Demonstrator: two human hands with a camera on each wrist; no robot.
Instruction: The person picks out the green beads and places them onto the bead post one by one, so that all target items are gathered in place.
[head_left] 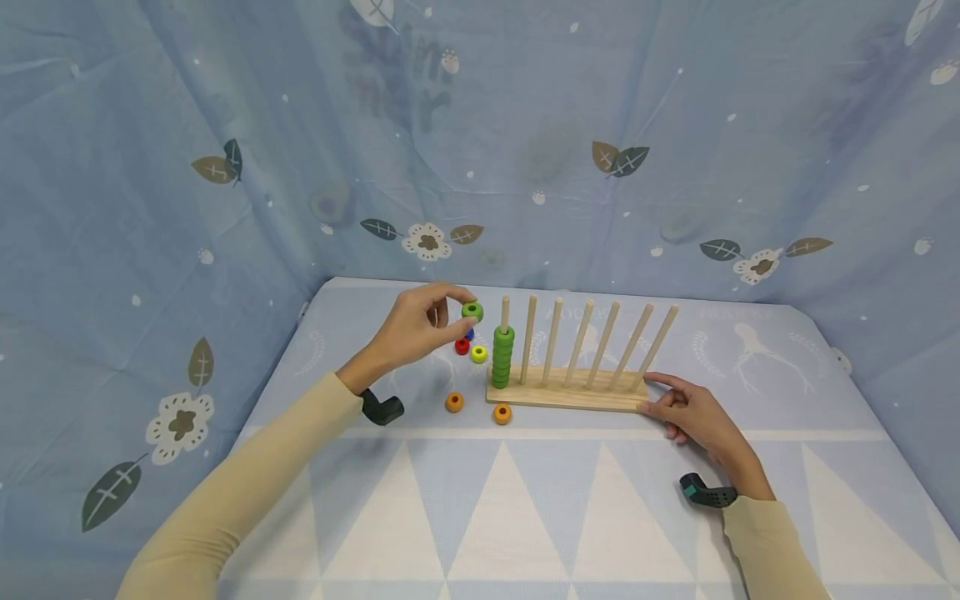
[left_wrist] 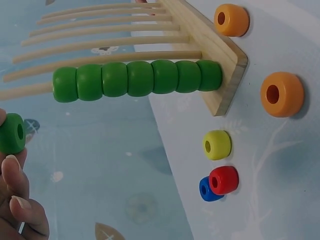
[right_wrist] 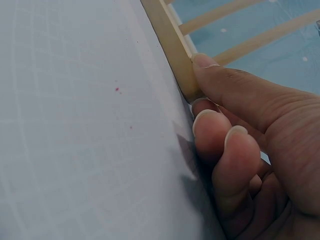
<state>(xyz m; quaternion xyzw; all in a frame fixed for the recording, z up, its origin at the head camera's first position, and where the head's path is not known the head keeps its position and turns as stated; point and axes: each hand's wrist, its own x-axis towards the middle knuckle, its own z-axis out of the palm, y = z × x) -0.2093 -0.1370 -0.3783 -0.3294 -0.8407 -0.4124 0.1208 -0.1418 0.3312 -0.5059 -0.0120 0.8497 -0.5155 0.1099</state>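
Observation:
Between thumb and fingertips, my left hand (head_left: 420, 323) pinches a green bead (head_left: 472, 311) up near the top of the leftmost peg (head_left: 505, 310). In the left wrist view that bead (left_wrist: 12, 133) is apart from the peg, its hole showing. Several green beads (left_wrist: 115, 80) are stacked on this peg down to the base. The wooden base (head_left: 570, 398) carries a row of several pegs, the others bare. At its right end my right hand (head_left: 693, 417) grips the base, thumb on the front edge; the wrist view shows the thumb against the base corner (right_wrist: 187, 82).
Loose beads lie left of the base: a yellow bead (head_left: 478, 354), a red bead (head_left: 462, 346) and a partly hidden blue bead (head_left: 469, 334). Nearer the front are two orange beads, one orange bead (head_left: 454, 402) further left, another orange bead (head_left: 502, 413) before the base.

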